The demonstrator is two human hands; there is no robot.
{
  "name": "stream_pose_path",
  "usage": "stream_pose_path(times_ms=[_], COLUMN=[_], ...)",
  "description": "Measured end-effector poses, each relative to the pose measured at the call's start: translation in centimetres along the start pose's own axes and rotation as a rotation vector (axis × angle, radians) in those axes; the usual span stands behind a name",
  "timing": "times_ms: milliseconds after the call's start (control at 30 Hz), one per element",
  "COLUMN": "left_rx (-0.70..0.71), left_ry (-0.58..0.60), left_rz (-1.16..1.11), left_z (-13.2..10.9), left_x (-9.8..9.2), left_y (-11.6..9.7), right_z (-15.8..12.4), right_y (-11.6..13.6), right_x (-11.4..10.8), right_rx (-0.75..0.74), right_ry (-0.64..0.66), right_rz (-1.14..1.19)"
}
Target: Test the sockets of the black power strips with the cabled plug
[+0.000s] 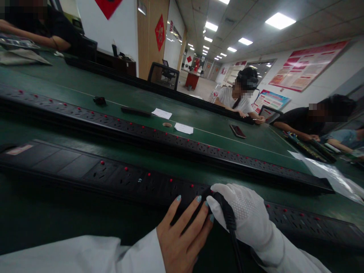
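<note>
A long black power strip (119,178) with red dots beside its sockets lies across the table in front of me. My left hand (184,231) is bare, its fingers spread and resting against the strip's near side. In a white dotted glove, my right hand (241,208) is closed around a black power plug (224,206) at one of the sockets. The plug's cord (236,246) runs down between my hands. How far the plug sits in the socket is hidden by my fingers.
A second long strip (159,136) lies parallel behind. Farther back are a small black object (99,101), a black bar (135,111), paper slips (183,128) and a phone (237,131). Several people sit around the green table (199,110); plastic film (335,174) lies at right.
</note>
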State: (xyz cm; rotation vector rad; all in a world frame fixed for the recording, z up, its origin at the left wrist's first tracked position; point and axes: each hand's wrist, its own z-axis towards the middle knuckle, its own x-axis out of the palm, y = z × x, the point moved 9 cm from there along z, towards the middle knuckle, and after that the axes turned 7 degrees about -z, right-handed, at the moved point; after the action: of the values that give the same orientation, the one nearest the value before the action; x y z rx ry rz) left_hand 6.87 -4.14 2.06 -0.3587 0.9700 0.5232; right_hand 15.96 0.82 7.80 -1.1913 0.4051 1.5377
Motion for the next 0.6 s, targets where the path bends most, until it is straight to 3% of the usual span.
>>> stream_pose_path(times_ms=[600], left_rx=[-0.039], left_ry=[-0.029], left_rz=[-0.037], left_z=[0.14], left_x=[0.19], left_y=[-0.03], right_z=[0.02], right_y=[-0.08], right_x=[-0.02], right_rx=[0.008], right_ry=[0.004], right_rz=[0.016])
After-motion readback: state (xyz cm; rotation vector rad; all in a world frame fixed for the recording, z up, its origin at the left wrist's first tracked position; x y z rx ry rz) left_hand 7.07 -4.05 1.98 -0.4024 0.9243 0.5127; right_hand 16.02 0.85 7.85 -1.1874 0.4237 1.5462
